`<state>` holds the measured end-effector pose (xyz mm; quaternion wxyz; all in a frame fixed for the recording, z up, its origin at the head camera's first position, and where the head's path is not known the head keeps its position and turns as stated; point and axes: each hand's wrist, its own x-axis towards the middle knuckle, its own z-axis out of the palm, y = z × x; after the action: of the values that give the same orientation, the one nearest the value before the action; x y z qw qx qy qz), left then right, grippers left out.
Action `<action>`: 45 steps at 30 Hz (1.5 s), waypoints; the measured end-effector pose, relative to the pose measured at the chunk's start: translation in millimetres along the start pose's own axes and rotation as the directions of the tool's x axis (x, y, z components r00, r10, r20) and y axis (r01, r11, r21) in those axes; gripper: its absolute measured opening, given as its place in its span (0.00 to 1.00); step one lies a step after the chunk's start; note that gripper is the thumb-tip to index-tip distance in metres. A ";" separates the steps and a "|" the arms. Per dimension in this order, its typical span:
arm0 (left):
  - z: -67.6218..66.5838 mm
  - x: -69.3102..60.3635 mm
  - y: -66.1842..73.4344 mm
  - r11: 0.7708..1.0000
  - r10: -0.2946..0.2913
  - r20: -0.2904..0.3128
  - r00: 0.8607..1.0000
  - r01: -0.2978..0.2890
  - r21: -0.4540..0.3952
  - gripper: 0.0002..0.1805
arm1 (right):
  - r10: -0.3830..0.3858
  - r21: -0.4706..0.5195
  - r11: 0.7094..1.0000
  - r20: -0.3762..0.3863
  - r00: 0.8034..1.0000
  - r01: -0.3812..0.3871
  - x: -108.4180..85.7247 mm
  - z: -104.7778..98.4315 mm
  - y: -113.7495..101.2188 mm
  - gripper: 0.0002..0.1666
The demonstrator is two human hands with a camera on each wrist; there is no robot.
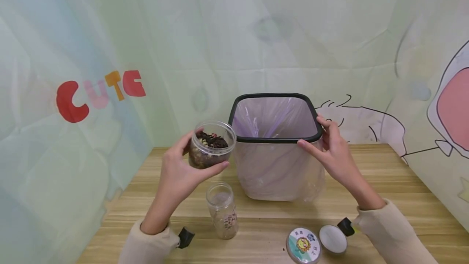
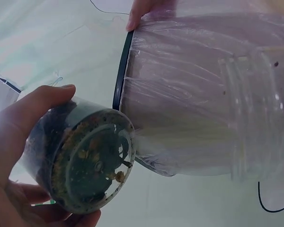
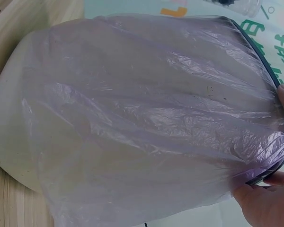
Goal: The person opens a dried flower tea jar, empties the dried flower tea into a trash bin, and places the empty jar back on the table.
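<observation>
My left hand [image 1: 180, 167] grips a clear plastic jar [image 1: 209, 159], fingers and thumb around its sides. Dark dried bits with some red and pale pieces lie in it, and no lid covers its mouth. The left wrist view shows the jar's base [image 2: 97, 161], with bits visible through it. Beside the jar stands a trash bin [image 1: 278, 170] with a black rim and a thin translucent purple liner. At the bin's right front corner, my right hand [image 1: 338, 156] holds the rim [image 3: 265, 61] with thumb and fingers.
A second clear jar [image 1: 223, 215], lidless, stands on the wooden table [image 1: 190, 251] in front of the bin. Near the right forearm lie a printed round lid [image 1: 303, 245] and a plain silvery lid [image 1: 333, 239]. A printed cloth backdrop [image 1: 205, 52] hangs behind the table.
</observation>
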<state>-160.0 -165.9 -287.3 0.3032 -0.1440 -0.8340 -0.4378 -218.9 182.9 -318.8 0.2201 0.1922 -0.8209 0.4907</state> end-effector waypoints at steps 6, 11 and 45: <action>0.4 6.9 0.0 1.000 0.018 -0.014 1.000 -0.018 0.005 0.49 | 0.006 -0.002 1.000 0.006 1.000 -0.006 0.4 0.1 -0.1 0.46; 1.0 11.8 -0.4 0.999 0.033 -0.026 0.999 -0.033 0.021 0.49 | 0.003 0.018 1.000 0.014 1.000 -0.003 0.1 0.2 0.9 0.47; 5.5 36.6 6.2 0.986 0.142 -0.030 0.989 -0.139 0.095 0.51 | 0.005 0.027 1.000 0.002 1.000 -0.005 -0.4 0.1 1.5 0.46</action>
<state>-187.3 -158.8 -262.6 0.3552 -0.1802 -0.8354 -0.3788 -219.4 183.4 -320.1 0.2155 0.1935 -0.8148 0.5023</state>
